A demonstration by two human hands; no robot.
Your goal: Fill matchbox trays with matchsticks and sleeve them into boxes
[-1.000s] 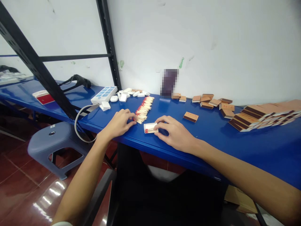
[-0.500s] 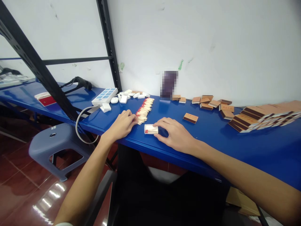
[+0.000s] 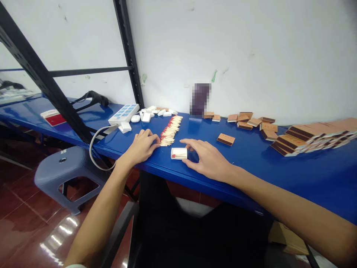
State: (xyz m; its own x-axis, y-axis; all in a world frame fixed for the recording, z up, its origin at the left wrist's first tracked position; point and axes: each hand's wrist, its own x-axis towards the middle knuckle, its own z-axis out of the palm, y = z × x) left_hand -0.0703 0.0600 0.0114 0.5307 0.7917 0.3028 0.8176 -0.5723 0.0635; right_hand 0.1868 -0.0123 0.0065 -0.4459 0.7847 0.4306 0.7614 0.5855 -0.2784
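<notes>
A white matchbox tray [image 3: 179,149] lies near the table's front edge, with a few red-tipped matches [image 3: 178,156] along its near side. My right hand [image 3: 205,158] curves around the tray's right end. Its thumb is at the near corner, and its forefinger is raised apart from the tray. A long pile of matches [image 3: 171,130] stretches back from beside the tray, red heads to the left. At the pile's near end, my left hand [image 3: 144,146] has thumb and forefinger pinched together against the heads. Whatever lies between those fingertips is hidden.
A closed matchbox [image 3: 226,139] lies right of the tray. Loose matchboxes [image 3: 245,121] and a stacked heap of matchboxes [image 3: 312,136] stand farther right. White trays [image 3: 146,117] and a white power strip [image 3: 124,113] sit at back left, near a black metal post [image 3: 128,52].
My right forefinger has lifted off the tray, and the hand has opened a little. My left hand has shifted slightly left at the pile's near end.
</notes>
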